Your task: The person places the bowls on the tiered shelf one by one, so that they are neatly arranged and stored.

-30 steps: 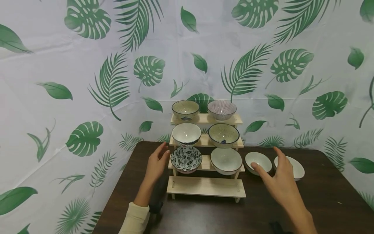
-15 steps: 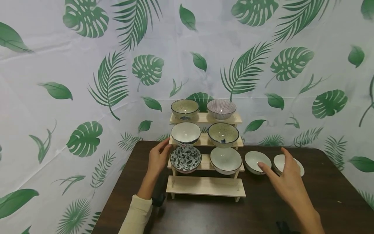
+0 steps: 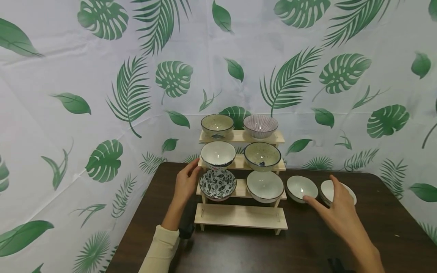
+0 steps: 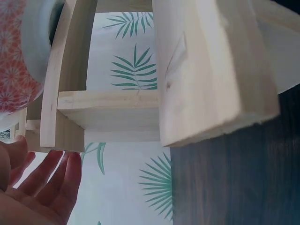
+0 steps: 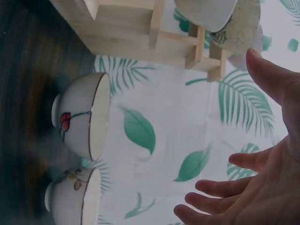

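Note:
A pale wooden stepped rack (image 3: 240, 216) bears several bowls. At its left side my left hand (image 3: 186, 182) has its fingertips at the end of the second shelf from the top, beside a white bowl (image 3: 217, 153) and above a black-and-white leaf-patterned bowl (image 3: 217, 185). The left wrist view shows loosely extended fingers (image 4: 70, 180) at a shelf end, below a red-patterned bowl (image 4: 16, 65); contact is hard to tell. My right hand (image 3: 341, 212), thumb and fingers spread, holds nothing. It is nearest two white bowls on the table, one with a red flower (image 5: 77, 117).
On the rack also stand a speckled green bowl (image 3: 262, 156), another green one (image 3: 217, 124), a striped pinkish bowl (image 3: 260, 126) and a plain pale bowl (image 3: 264, 186). A dark wooden table (image 3: 239, 252) lies beneath. Behind hangs a leaf-print cloth (image 3: 211, 49).
My left hand has moved slightly up and right, its fingertips now reaching the rack's side. My right hand has shifted a little right and down, still spread. The bowls stay in place.

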Demonstrator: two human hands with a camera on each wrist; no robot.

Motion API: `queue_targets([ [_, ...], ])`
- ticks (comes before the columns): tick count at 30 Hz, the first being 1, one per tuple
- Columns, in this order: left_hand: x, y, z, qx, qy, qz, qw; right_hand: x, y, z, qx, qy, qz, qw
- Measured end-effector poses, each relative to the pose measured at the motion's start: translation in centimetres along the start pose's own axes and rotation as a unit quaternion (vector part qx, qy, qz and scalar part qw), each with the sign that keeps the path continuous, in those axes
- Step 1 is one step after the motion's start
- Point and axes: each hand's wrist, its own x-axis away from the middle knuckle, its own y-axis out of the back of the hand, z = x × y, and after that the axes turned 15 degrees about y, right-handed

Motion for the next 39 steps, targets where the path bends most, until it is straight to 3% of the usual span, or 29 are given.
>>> queue_targets([
  [12,-0.1,-0.3,0.5,0.025,-0.004,0.0,0.9997,-0.1,-0.9,-2.1,0.0,-0.016,0.014,0.9998],
  [20,0.2,-0.2,0.0,0.034,-0.006,0.002,0.9994,-0.6,-1.9,-3.6,-0.005,-0.018,0.025,0.9995],
  [26,0.0,-0.5,0.7,0.033,-0.008,-0.003,0.9994,-0.7,-2.9,-4.7,-0.004,-0.017,0.029,0.9994],
  [39,-0.1,-0.5,0.7,0.035,-0.016,-0.003,0.9993,-1.5,-4.2,-5.3,0.008,-0.017,0.023,0.9996],
])
